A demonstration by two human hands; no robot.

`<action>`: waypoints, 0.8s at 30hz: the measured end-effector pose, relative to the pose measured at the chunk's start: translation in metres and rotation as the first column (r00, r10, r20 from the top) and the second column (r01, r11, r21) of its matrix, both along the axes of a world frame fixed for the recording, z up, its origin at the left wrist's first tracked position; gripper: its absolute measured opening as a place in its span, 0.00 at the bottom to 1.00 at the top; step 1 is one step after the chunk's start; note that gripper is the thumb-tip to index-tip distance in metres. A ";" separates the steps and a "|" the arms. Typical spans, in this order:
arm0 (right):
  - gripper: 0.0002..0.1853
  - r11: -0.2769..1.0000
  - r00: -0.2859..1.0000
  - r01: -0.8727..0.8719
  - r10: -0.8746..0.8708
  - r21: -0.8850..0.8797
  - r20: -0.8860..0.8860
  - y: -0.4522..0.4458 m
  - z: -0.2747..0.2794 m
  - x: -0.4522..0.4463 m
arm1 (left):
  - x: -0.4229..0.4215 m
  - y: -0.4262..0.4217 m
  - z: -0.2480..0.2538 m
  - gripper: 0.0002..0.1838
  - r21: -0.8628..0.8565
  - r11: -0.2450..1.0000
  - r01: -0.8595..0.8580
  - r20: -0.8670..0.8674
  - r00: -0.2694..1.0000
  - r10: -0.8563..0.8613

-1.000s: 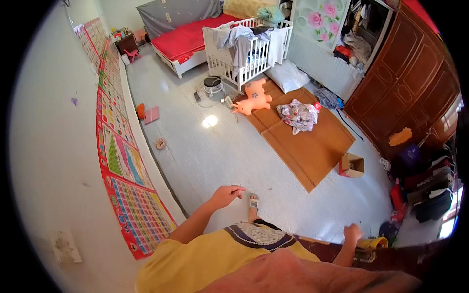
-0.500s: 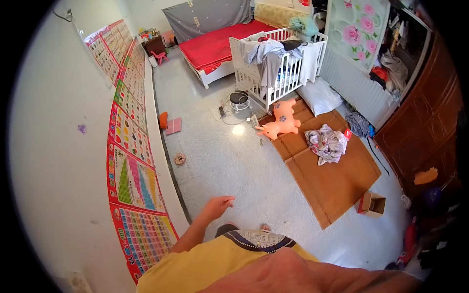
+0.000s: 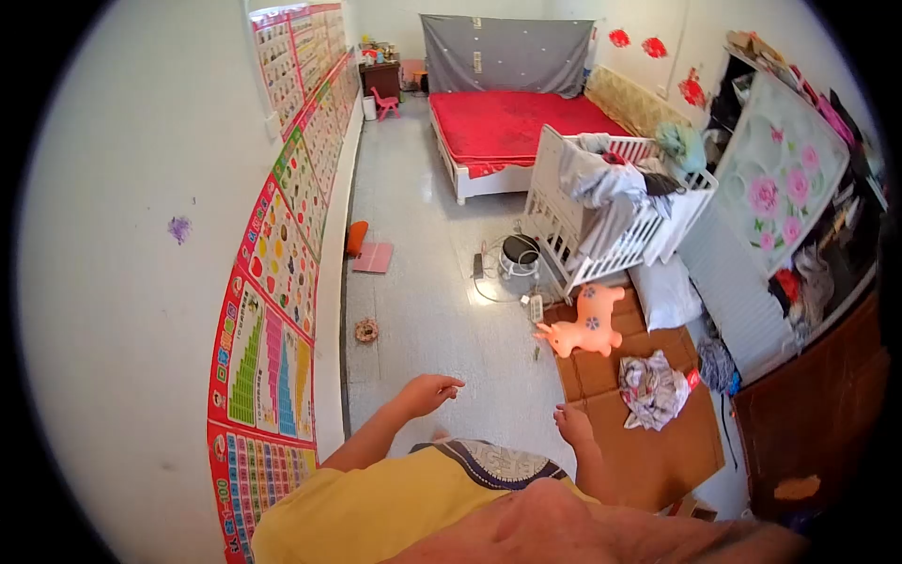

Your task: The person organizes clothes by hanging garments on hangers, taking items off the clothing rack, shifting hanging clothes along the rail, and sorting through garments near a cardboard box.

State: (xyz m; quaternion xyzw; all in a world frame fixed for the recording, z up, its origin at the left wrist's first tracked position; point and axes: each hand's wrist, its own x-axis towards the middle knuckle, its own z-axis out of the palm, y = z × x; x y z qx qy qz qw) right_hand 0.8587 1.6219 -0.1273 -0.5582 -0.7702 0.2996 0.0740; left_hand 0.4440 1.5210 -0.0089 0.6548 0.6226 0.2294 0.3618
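My left hand hangs in the air over the grey floor, fingers loosely bent and pointing right, with nothing visible in it. To the right, my right hand is raised in front of the yellow shirt, beside the left edge of the brown cardboard sheet; its fingers look curled and small, and whether they are parted is unclear. Neither hand touches an object. Crumpled clothing and an orange toy animal lie on the cardboard beyond my right hand.
A white crib draped with clothes stands ahead, near a red bed. A black-topped stool and cables are on the floor. Posters line the left wall. A white bag lies beside the crib; a wooden cabinet stands right.
The view has turned left and up, showing more of the bed and far wall. My right hand, out of view half a second ago, is back in view. My left hand stays raised over the floor.
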 end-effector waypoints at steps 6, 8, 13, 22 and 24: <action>0.24 0.975 0.975 -0.222 0.222 0.009 -0.005 0.056 -0.030 -0.115 | -0.111 0.035 -0.001 0.16 0.056 0.982 -0.181 -0.006 0.983 0.182; 0.24 0.949 0.957 -0.288 0.291 -0.127 0.009 0.069 -0.001 -0.157 | -0.141 0.045 -0.008 0.16 0.047 0.967 -0.252 0.027 0.968 0.251; 0.23 0.900 0.903 -0.392 0.416 -0.191 0.105 0.131 -0.018 -0.195 | -0.183 0.054 -0.010 0.16 0.013 0.934 -0.358 0.058 0.932 0.357; 0.22 0.850 0.847 -0.516 0.525 -0.109 0.087 0.279 -0.003 -0.287 | -0.215 0.100 -0.023 0.17 -0.047 0.851 -0.523 0.035 0.851 0.525; 0.24 0.782 0.783 -0.604 0.618 -0.153 0.068 0.319 -0.052 -0.312 | -0.221 0.110 -0.017 0.17 -0.063 0.762 -0.644 0.009 0.763 0.646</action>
